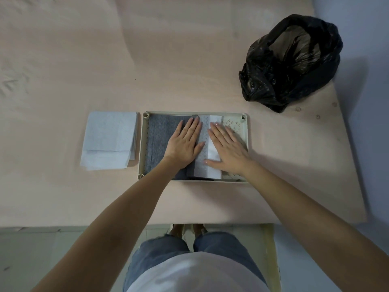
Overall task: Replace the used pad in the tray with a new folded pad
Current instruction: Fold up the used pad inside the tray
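Left grip (183, 144): my fingers straight, flat on the grey textured pad (162, 144).
Right grip (228, 147): fingers straight, pressing the pad's white fold.
Tray: pale green plastic rectangular tray (141, 144) on the worktop (189, 70).

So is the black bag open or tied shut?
Open. The black bag gapes at the top, with no knot, and you can see down inside it. What is in there, I cannot tell.
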The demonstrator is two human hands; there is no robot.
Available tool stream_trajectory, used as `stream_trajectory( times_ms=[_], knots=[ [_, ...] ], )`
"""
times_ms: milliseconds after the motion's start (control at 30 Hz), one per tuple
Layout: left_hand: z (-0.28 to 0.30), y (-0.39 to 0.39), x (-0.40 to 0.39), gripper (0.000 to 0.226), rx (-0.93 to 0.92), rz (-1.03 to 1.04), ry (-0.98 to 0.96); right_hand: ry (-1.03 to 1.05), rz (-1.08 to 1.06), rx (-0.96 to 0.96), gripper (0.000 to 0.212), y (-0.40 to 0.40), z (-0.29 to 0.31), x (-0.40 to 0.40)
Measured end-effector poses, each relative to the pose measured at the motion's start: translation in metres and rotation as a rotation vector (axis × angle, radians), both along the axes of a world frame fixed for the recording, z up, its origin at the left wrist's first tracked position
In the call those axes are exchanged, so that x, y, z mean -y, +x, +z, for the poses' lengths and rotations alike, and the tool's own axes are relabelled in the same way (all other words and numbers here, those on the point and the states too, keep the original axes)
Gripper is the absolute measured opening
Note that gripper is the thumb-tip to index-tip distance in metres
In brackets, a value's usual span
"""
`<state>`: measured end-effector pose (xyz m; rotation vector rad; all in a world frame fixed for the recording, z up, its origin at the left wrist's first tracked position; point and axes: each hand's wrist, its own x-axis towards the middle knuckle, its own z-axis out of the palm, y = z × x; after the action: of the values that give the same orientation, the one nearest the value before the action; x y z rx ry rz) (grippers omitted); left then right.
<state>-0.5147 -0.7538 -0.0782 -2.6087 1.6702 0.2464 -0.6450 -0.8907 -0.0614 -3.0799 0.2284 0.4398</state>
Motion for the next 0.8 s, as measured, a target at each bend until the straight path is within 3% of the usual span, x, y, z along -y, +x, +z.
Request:
stream_trajectory(
  times_ms=[167, 367, 600, 800],
  knots=[
    [0.000, 0.004, 0.001, 0.068, 0.020, -0.018, 0.036, -0.036, 0.008, -0.078, 0.115, -0.005, -0.002, -0.001],
    [0.008, 0.002, 0.001, 0.072, 0.042, -0.033, 0.062, -0.079, -0.012, -0.131, 0.118, -0.009, -0.003, 0.002],
    [0.011, -0.011, -0.021, 0.098, 0.012, -0.312, 0.075, -0.026, 0.066, -0.123, 0.121, -0.018, 0.002, -0.004],
    [0.010, -0.003, -0.027, 0.103, 0.088, -0.385, 0.136, -0.043, 0.051, -0.180, 0.120, -0.017, 0.001, -0.003]
  ],
)
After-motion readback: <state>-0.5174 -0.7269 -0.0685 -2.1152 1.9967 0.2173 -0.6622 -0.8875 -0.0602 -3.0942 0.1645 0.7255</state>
